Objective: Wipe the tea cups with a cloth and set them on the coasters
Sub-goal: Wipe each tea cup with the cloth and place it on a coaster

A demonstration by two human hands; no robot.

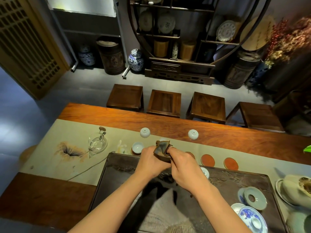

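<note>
At mid-frame, left hand point(152, 161) and right hand point(182, 163) clamp their fingers around a brown cloth point(161, 148), probably wiping a hidden cup; bare coasters point(207, 160) wait to the right.

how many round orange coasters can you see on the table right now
4 visible: two bare ones right of the hands, one peeking behind the right hand, one under the upright cup. More may be hidden.
</note>
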